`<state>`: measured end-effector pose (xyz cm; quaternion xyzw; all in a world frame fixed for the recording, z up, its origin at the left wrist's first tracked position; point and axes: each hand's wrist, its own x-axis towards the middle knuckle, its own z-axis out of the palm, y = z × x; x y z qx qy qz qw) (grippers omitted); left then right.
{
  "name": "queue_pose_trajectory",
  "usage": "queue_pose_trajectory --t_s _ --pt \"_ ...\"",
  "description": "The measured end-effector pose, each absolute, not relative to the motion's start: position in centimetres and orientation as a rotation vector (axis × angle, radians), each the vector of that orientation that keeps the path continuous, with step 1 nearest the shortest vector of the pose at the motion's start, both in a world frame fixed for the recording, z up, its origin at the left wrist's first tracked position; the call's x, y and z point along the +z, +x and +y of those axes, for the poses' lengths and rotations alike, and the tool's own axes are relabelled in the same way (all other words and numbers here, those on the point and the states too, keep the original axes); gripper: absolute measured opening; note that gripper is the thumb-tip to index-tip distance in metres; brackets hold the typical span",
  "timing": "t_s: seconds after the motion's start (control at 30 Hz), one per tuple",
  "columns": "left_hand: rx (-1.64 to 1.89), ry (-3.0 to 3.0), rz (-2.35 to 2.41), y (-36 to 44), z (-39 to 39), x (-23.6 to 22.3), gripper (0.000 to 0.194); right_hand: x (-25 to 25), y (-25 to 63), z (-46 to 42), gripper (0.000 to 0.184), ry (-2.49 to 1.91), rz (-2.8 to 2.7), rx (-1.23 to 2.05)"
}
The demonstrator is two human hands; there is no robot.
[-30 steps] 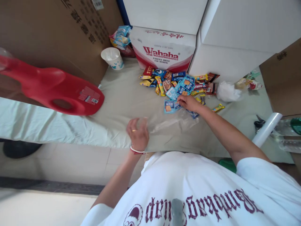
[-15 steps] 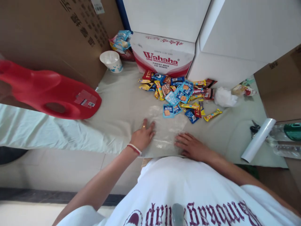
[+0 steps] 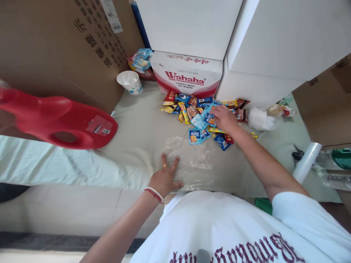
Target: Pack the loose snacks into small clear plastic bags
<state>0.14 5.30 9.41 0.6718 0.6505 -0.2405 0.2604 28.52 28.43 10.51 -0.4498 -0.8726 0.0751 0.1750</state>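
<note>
My left hand (image 3: 164, 179) lies on the clear plastic film (image 3: 192, 153) near the table's front edge, its fingers and thumb spread. It wears a ring and a beaded bracelet. Over the pile of small wrapped snacks, my right hand (image 3: 225, 118) has its fingers curled down on a blue snack packet (image 3: 209, 119); its fingertips are partly hidden. More blue packets (image 3: 194, 136), yellow wrapped sticks (image 3: 184, 112) and red and brown packets (image 3: 192, 111) lie around it.
A red jug (image 3: 63, 120) lies on its side at left. Behind stand a paper cup (image 3: 130, 82) and a Wahaha carton (image 3: 189, 75). To the right are a crumpled white plastic bag (image 3: 261, 119), a plastic roll (image 3: 306, 162), scissors (image 3: 297, 155) and clear bottles (image 3: 334, 179).
My right hand has left the plastic film and moved forward onto the snack pile. My left hand stays on the film, fingers spread wider. The view has shifted slightly.
</note>
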Motion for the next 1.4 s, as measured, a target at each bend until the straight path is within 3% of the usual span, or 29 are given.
queue_pose_trajectory --t_s 0.17,0.3,0.37,0.53,0.67,0.8,1.03,1.2,1.4 --pt "-0.571 1.79 1.807 -0.7 4.2 9.0 0.112 8.5 23.5 33.8 0.058 -1.043 -2.891 0.366" --pt "-0.486 1.772 1.788 -1.5 3.8 8.5 0.111 7.4 25.0 33.3 0.044 -1.088 -2.917 0.504" --pt "-0.472 1.751 1.775 -1.4 3.9 8.5 0.112 7.5 24.8 33.0 0.038 -1.257 -2.818 0.513" --pt "-0.47 1.704 1.778 -0.4 4.6 8.8 0.119 8.1 18.5 33.4 0.07 -1.932 -2.488 0.285" --pt "-0.361 1.721 1.788 -1.2 4.4 8.6 0.112 7.8 16.7 34.4 0.059 -2.053 -2.41 0.41" --pt "-0.165 1.708 1.845 -2.7 3.4 8.0 0.1 9.5 20.1 34.0 0.056 -1.884 -2.402 0.423" --pt "-0.193 1.729 1.861 -2.2 2.7 7.9 0.119 16.5 19.6 22.1 0.05 -1.105 -2.597 0.368" --pt "-0.143 1.759 1.9 -2.9 1.5 8.5 0.111 12.0 16.6 12.6 0.049 -0.874 -3.083 0.605" --pt "-0.113 2.019 1.653 -6.7 -2.5 7.5 0.09 8.5 22.7 7.8 0.064 -0.75 -2.885 0.748"
